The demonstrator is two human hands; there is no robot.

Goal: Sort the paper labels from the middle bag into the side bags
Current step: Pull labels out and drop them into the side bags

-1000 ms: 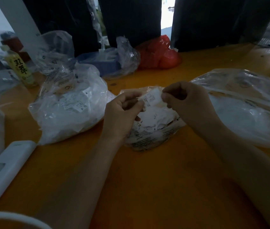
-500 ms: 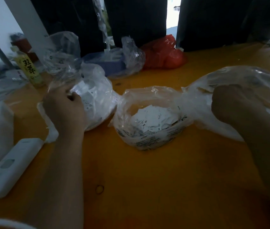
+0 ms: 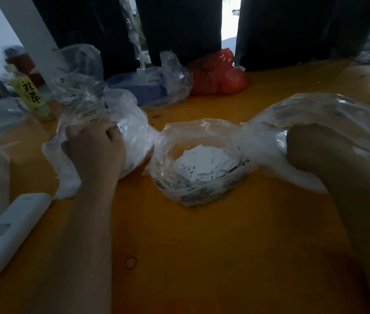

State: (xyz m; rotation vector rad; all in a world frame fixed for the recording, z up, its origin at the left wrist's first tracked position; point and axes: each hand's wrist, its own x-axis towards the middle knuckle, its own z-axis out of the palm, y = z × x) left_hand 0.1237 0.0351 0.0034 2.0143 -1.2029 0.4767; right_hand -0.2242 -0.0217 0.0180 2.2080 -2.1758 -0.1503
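Plastic of the left bag (image 3: 132, 123) now takes the left hand (image 3: 94, 150), fingers curled at its mouth, whether pinching a label I cannot tell; both hands have left the middle bag (image 3: 198, 186), its paper labels (image 3: 204, 164) still heaped; right hand (image 3: 308, 150) sits inside the right bag (image 3: 328, 109), fingers hidden, likely dropping one

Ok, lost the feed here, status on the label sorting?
Left hand at left bag, right hand inside right bag. Middle bag open, labels remaining. Nothing blocking.
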